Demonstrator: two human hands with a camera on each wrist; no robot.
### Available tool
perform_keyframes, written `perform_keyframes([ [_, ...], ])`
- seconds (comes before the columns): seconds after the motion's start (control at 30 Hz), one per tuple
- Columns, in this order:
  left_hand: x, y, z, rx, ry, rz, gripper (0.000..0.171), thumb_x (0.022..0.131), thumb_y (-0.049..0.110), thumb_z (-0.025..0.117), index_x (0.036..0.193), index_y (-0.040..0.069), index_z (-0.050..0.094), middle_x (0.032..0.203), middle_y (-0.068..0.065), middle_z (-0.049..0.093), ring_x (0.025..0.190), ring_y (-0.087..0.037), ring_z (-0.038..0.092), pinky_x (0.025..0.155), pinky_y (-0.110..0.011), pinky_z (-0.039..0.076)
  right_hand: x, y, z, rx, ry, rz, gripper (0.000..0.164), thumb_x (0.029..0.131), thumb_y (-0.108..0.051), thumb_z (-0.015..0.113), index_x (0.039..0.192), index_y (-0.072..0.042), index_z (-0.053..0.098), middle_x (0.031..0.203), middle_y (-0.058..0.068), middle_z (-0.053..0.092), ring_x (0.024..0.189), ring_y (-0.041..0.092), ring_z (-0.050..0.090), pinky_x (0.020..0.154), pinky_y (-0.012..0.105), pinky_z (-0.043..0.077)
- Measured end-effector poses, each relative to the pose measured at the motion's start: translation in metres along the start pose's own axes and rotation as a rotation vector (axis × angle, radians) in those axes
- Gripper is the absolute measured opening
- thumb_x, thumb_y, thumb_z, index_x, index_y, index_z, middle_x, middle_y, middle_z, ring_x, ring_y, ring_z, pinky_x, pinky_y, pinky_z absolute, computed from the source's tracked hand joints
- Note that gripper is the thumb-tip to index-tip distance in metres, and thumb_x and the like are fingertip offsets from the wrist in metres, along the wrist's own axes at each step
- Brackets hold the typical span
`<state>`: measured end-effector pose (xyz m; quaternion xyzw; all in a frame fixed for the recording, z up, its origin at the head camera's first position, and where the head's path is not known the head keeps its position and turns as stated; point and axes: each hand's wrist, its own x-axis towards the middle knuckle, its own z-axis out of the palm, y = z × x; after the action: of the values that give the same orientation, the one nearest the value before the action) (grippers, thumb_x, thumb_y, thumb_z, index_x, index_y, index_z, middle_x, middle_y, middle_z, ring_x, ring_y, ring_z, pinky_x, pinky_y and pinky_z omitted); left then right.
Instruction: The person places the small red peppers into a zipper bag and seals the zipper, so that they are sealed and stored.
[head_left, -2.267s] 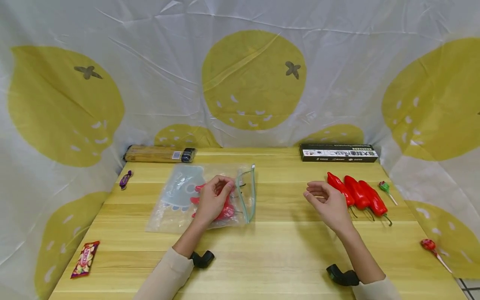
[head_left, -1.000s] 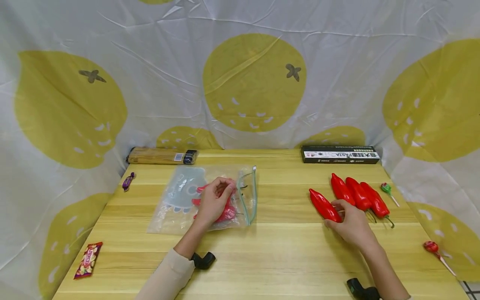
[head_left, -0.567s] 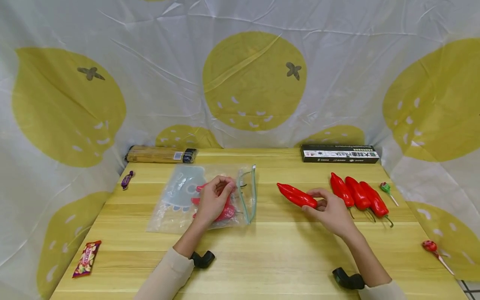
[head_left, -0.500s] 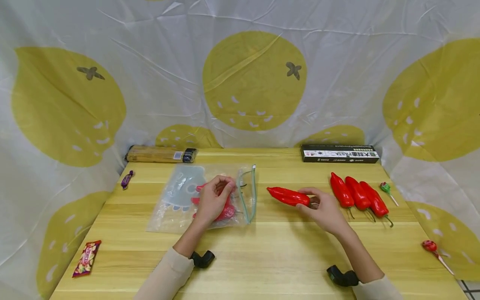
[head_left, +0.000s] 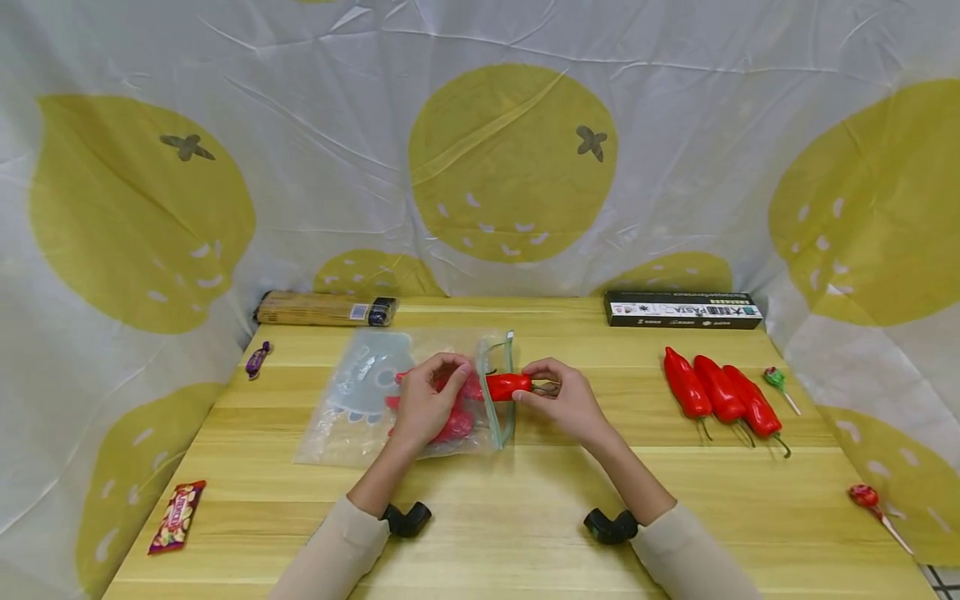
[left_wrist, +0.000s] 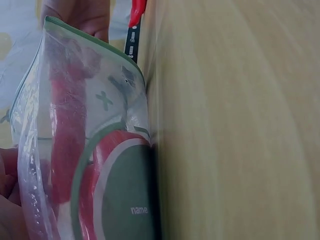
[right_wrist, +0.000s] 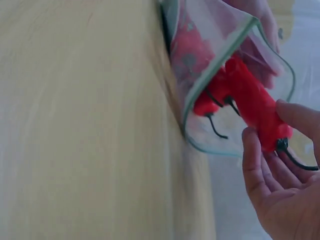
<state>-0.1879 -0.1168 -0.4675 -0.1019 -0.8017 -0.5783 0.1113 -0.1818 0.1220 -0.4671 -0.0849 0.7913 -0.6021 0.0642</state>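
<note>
A clear zip bag [head_left: 318,446] with a green-edged mouth lies on the table, several red peppers [head_left: 453,427] showing through its plastic. My left hand [head_left: 426,402] pinches the bag's upper layer near the mouth, which gapes toward the right. In my right hand [head_left: 568,407], thumb and fingers grip another red pepper [right_wrist: 252,97] by its stem end. That pepper's tip half is inside the mouth, its green stem outside. The right wrist view shows stems of other peppers just within the opening. Three more red peppers [head_left: 723,390] lie side by side at the right.
At the back are a bundle of dry noodles [head_left: 318,309] and a black pasta box [head_left: 682,311]. A purple-wrapped candy [head_left: 258,360] and a red snack packet [head_left: 177,517] lie left. Two lollipops, green [head_left: 775,378] and red [head_left: 864,496], lie right.
My right hand picked up a red pepper beside the others at the right, carried it left and put its tip into the bag's mouth. The left hand stayed in place on the bag.
</note>
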Motion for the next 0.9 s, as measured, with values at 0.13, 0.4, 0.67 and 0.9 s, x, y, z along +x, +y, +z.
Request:
perform_keyframes([
  [0.13,0.0,0.002,0.002,-0.012,0.009,0.009,0.016,0.09,0.034,0.069,0.098,0.021,0.071,0.103,0.005,0.073,0.1,-0.01,0.067,0.092,-0.027,0.053,0.006,0.004,0.013,0.039,-0.035,0.035,0.042,0.084,-0.018,0.077,0.122,-0.007,0.062,0.124,0.013,0.063,0.104,0.026,0.066,0.086,0.031,0.056],
  [0.4,-0.001,0.003,0.003,0.002,0.041,0.017,0.014,0.09,0.032,0.069,0.097,0.02,0.071,0.1,0.005,0.073,0.096,-0.011,0.068,0.088,-0.027,0.055,0.012,0.004,0.032,0.132,-0.075,0.024,0.04,0.087,-0.013,0.073,0.124,-0.005,0.06,0.121,0.016,0.061,0.095,0.026,0.07,0.078,0.031,0.059],
  [0.67,-0.008,0.018,0.006,-0.012,0.048,-0.007,0.01,0.092,0.022,0.068,0.098,0.015,0.071,0.102,0.001,0.073,0.098,-0.013,0.068,0.091,-0.033,0.055,0.005,-0.012,0.035,0.15,-0.119,0.029,0.043,0.09,-0.009,0.068,0.129,0.002,0.053,0.126,0.02,0.059,0.104,0.03,0.067,0.084,0.032,0.057],
  [0.9,-0.011,0.035,0.001,-0.035,0.036,-0.064,0.015,0.092,0.017,0.068,0.101,0.006,0.07,0.106,-0.005,0.072,0.104,-0.016,0.066,0.097,-0.038,0.052,-0.002,-0.006,0.016,0.3,-0.124,0.025,0.051,0.098,-0.032,0.058,0.134,0.003,0.047,0.136,0.027,0.05,0.119,0.043,0.056,0.097,0.048,0.051],
])
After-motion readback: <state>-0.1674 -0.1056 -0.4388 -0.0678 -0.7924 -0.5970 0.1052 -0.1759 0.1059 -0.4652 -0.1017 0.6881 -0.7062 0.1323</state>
